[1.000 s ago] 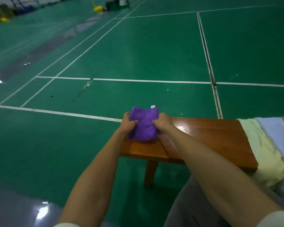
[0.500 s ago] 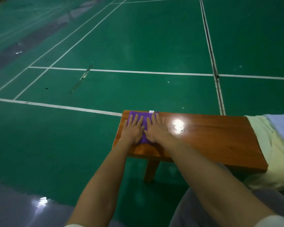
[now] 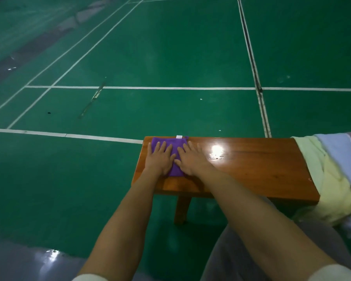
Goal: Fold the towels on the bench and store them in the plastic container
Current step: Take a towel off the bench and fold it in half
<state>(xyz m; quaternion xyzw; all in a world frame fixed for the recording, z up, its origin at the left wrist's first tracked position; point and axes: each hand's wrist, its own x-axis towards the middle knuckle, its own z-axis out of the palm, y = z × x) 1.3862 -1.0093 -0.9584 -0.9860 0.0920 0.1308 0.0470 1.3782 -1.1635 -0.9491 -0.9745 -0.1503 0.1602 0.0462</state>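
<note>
A small purple towel (image 3: 175, 151), folded into a compact square with a white tag at its far edge, lies flat at the left end of the wooden bench (image 3: 251, 171). My left hand (image 3: 159, 158) presses on the towel's left half with straight, spread fingers. My right hand (image 3: 189, 159) lies flat on its right half, fingers straight. At the bench's right end a pale yellow towel (image 3: 330, 183) and a white towel (image 3: 340, 153) are draped in a heap. No plastic container is in view.
The bench stands on a green sports court floor (image 3: 150, 57) with white lines. Its glossy top shows a bright light glare between my hands and the heap. My grey-clad knee (image 3: 241, 250) is at the bottom.
One second ago both hands gripped the purple towel, lifted above the bench. They then laid it down and now press it flat with straight fingers.
</note>
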